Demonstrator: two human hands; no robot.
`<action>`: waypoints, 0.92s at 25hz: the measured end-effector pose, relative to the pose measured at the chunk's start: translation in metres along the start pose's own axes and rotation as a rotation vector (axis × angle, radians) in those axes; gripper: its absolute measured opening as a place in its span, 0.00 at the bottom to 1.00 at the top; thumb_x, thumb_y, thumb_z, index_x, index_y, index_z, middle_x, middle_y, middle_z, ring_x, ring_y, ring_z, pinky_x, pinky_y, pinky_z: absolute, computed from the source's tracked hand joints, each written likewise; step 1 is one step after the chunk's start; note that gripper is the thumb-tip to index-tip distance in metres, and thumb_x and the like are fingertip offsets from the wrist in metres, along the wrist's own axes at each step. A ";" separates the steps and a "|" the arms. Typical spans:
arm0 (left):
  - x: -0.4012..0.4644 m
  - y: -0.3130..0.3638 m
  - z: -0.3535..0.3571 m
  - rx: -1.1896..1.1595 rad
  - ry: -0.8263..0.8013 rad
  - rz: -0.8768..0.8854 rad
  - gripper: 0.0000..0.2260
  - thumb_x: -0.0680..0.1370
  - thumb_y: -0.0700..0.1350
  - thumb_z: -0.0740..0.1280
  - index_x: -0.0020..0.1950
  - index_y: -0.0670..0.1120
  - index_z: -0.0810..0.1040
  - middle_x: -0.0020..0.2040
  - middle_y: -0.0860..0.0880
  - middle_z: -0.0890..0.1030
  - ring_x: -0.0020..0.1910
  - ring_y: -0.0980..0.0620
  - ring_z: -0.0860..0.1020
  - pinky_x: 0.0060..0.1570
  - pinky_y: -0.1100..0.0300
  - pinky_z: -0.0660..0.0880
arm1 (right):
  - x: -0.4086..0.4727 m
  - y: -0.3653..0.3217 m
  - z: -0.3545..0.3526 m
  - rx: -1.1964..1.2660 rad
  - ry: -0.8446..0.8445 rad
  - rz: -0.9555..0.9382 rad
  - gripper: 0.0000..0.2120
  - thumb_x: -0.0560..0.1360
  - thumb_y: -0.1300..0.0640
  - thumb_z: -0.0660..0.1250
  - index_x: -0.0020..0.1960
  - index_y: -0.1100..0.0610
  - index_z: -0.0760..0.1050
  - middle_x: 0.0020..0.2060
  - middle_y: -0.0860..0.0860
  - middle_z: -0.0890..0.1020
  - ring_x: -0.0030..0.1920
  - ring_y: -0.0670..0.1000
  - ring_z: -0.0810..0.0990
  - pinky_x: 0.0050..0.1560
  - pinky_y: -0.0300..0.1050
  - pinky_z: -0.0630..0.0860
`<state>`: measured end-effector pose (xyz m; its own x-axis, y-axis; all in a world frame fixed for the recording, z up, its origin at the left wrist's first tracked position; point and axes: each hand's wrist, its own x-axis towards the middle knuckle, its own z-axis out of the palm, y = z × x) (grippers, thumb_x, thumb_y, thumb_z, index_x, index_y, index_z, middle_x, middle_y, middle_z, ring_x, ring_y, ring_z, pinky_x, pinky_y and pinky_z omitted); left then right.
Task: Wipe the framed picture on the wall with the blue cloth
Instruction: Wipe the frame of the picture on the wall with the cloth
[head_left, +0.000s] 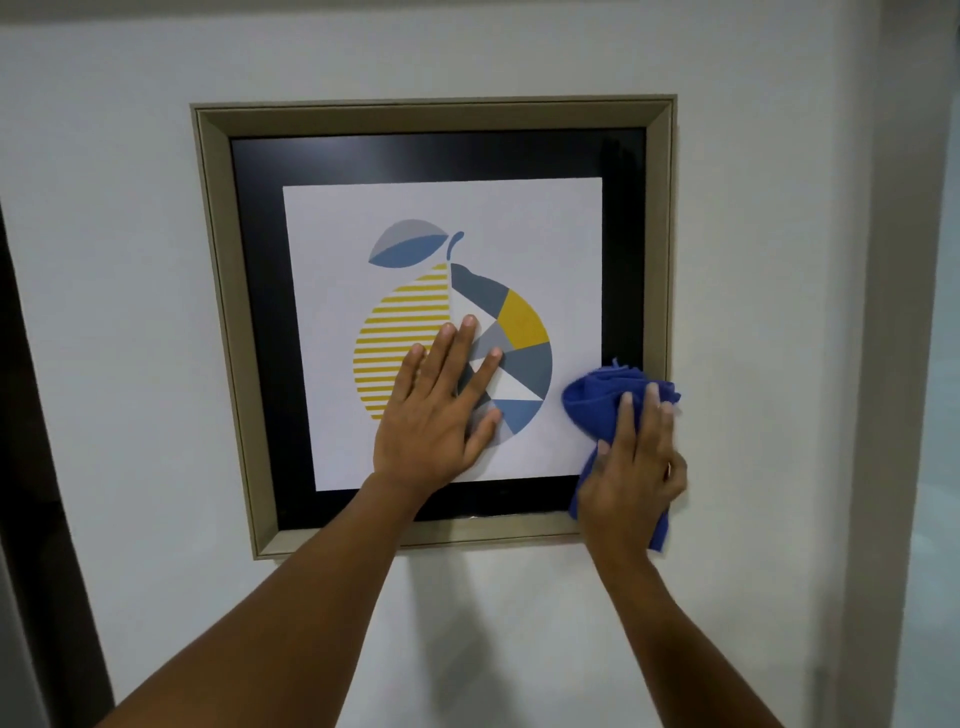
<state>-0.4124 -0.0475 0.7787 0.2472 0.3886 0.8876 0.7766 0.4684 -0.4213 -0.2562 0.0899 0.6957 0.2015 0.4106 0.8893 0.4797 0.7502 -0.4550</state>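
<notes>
The framed picture (431, 117) hangs on a white wall: a beige frame, a black mat and a white print of a yellow, grey and blue lemon. My left hand (441, 405) lies flat on the glass over the lemon, fingers spread. My right hand (636, 467) presses the bunched blue cloth (592, 400) against the lower right part of the picture, where the print meets the black mat and the frame's right side. A tail of the cloth hangs down below my right hand, past the frame's bottom edge.
White wall (104, 260) surrounds the frame. A dark vertical strip (31, 467), like a door edge, runs along the left. A wall corner (883, 364) stands at the right, with a paler surface beyond it.
</notes>
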 end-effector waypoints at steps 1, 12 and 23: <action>0.001 0.001 0.000 0.004 -0.012 -0.004 0.29 0.84 0.57 0.55 0.83 0.49 0.58 0.83 0.40 0.56 0.83 0.41 0.52 0.80 0.45 0.49 | -0.001 -0.009 0.000 0.042 0.016 0.057 0.27 0.79 0.59 0.54 0.77 0.56 0.55 0.78 0.55 0.57 0.77 0.58 0.55 0.65 0.60 0.64; 0.001 -0.001 -0.004 -0.048 0.005 -0.009 0.26 0.84 0.54 0.56 0.82 0.48 0.61 0.83 0.42 0.57 0.82 0.43 0.54 0.79 0.44 0.54 | -0.059 -0.104 0.002 0.209 -0.116 0.221 0.29 0.80 0.57 0.54 0.79 0.59 0.50 0.79 0.57 0.53 0.78 0.56 0.52 0.70 0.58 0.61; 0.000 0.000 0.002 0.000 0.002 0.002 0.28 0.85 0.57 0.53 0.83 0.50 0.55 0.84 0.42 0.55 0.83 0.42 0.52 0.80 0.44 0.50 | -0.086 -0.178 0.002 0.442 -0.065 0.791 0.26 0.81 0.54 0.53 0.76 0.64 0.59 0.77 0.57 0.59 0.77 0.55 0.58 0.62 0.51 0.69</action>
<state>-0.4137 -0.0462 0.7782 0.2502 0.3880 0.8870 0.7763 0.4671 -0.4233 -0.3604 -0.0779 0.7002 0.2779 0.9086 0.3117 -0.1520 0.3620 -0.9197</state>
